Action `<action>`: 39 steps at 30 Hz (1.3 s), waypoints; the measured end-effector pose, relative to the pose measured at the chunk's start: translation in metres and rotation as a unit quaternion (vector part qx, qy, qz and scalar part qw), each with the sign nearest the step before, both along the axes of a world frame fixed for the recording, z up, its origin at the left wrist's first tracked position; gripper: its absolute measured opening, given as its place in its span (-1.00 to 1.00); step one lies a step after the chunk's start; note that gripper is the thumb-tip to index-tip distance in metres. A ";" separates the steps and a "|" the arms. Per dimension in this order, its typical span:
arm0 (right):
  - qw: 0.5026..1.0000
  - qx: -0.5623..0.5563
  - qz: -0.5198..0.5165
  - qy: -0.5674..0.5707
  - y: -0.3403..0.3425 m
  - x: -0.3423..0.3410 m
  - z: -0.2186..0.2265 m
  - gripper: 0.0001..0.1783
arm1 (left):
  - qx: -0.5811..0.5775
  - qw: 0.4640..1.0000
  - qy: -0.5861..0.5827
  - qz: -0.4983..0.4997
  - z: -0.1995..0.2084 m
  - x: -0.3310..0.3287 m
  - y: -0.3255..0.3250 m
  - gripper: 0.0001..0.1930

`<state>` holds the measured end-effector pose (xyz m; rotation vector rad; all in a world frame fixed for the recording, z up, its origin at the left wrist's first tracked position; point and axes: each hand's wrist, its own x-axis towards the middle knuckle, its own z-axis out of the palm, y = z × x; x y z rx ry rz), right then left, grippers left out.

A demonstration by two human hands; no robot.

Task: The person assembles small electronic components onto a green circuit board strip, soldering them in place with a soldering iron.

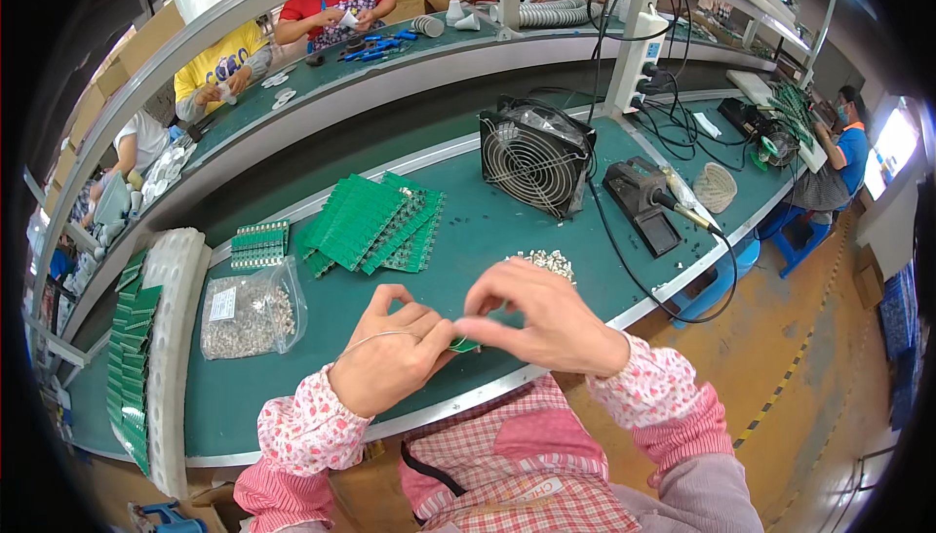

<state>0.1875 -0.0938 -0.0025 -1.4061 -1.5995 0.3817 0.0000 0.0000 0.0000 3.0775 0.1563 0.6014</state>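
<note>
In front of my body, close to the bench's near edge, my two hands meet. Pinched in my left hand [390, 350] is a small green circuit board [465, 346], mostly covered by fingers. My right hand [539, 320] curls in from the other side, its thumb reaching over the board; its fingertips are hidden, so what they grip cannot be made out. Just beyond the right hand lies a pile of small whitish connectors [548, 264]. Farther off, green circuit board panels [356, 221] are stacked, with another panel [260, 244] to their left.
A clear bag of small parts [250, 314] lies left, beside a white foam strip [174, 357] with green boards [134, 357]. A black fan [536, 157] stands at the back. Right are a soldering iron stand [643, 203] and trailing cables [673, 109]. Co-workers sit across and far right.
</note>
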 end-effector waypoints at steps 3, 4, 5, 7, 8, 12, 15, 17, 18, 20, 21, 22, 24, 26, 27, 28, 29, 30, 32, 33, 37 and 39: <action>0.986 0.028 0.147 -0.080 0.012 -0.005 0.007 -0.83 | 0.010 0.999 -0.041 -0.007 0.001 -0.008 -0.002 -0.70; 0.990 0.022 0.136 -0.042 0.009 -0.003 0.011 -0.82 | -0.024 0.998 -0.051 0.028 0.000 -0.009 -0.008 -0.70; 0.992 0.016 0.123 -0.004 0.006 -0.001 0.014 -0.80 | -0.057 0.995 -0.060 0.061 -0.001 -0.009 -0.013 -0.69; 0.993 0.018 0.115 0.034 0.011 -0.008 0.013 -0.77 | -0.058 0.993 -0.068 0.073 0.004 -0.019 -0.011 -0.68; 0.983 -0.026 0.107 0.145 0.013 -0.012 0.010 -0.75 | -0.090 0.989 -0.079 0.086 0.006 -0.023 -0.008 -0.67; 0.948 -0.076 0.039 0.308 0.023 -0.009 -0.007 -0.71 | -0.195 0.968 -0.121 0.103 -0.007 -0.035 -0.006 -0.67; 0.924 -0.047 -0.037 0.379 0.021 -0.015 -0.040 -0.74 | -0.388 0.870 -0.225 0.206 -0.048 -0.041 0.000 -0.68; 0.973 -0.056 -0.011 0.225 0.006 -0.037 -0.075 -0.68 | -0.506 0.802 -0.269 0.166 -0.059 -0.034 0.006 -0.75; 0.979 -0.082 0.002 0.189 0.001 -0.042 -0.081 -0.65 | -0.608 0.723 -0.295 0.141 -0.057 -0.026 0.005 -0.76; 0.959 -0.180 0.030 0.219 -0.001 -0.048 -0.086 -0.64 | -0.712 0.627 -0.299 0.099 -0.061 -0.026 0.009 -0.67; 0.958 -0.180 0.030 0.219 0.002 -0.048 -0.089 -0.64 | -0.713 0.627 -0.299 0.099 -0.063 -0.025 0.012 -0.67; 0.949 -0.169 0.037 0.263 0.006 -0.048 -0.091 -0.64 | -0.750 0.589 -0.293 0.075 -0.065 -0.022 0.015 -0.68; 0.936 -0.165 0.036 0.308 0.009 -0.047 -0.097 -0.65 | -0.780 0.555 -0.285 0.053 -0.074 -0.014 0.016 -0.71; 0.947 -0.164 0.048 0.273 0.013 -0.043 -0.101 -0.67 | -0.788 0.540 -0.289 0.066 -0.082 -0.002 0.019 -0.71; 0.944 -0.177 0.043 0.274 0.014 -0.042 -0.095 -0.67 | -0.789 0.531 -0.297 0.084 -0.084 0.002 0.020 -0.72; 0.948 -0.205 0.033 0.240 0.015 -0.041 -0.085 -0.69 | -0.799 0.506 -0.314 0.086 -0.087 0.009 0.020 -0.74; 0.950 -0.232 0.024 0.205 0.014 -0.039 -0.077 -0.71 | -0.807 0.493 -0.312 0.091 -0.091 0.012 0.018 -0.74; 0.971 -0.202 -0.026 0.122 0.014 -0.035 -0.073 -0.73 | -0.805 0.488 -0.322 0.095 -0.092 0.015 0.021 -0.76; 0.989 -0.093 -0.116 0.026 0.017 -0.018 -0.074 -0.75 | -0.807 0.476 -0.334 0.100 -0.092 0.013 0.023 -0.79; 0.982 -0.039 -0.171 -0.071 0.016 -0.005 -0.073 -0.76 | -0.810 0.470 -0.337 0.100 -0.090 0.010 0.022 -0.79; 0.942 0.031 -0.192 -0.273 0.021 0.027 -0.080 -0.82 | -0.780 0.501 -0.357 0.117 -0.100 0.007 0.022 -0.78; 0.927 0.051 -0.160 -0.334 0.026 0.026 -0.083 -0.84 | -0.773 0.512 -0.355 0.117 -0.100 0.005 0.021 -0.77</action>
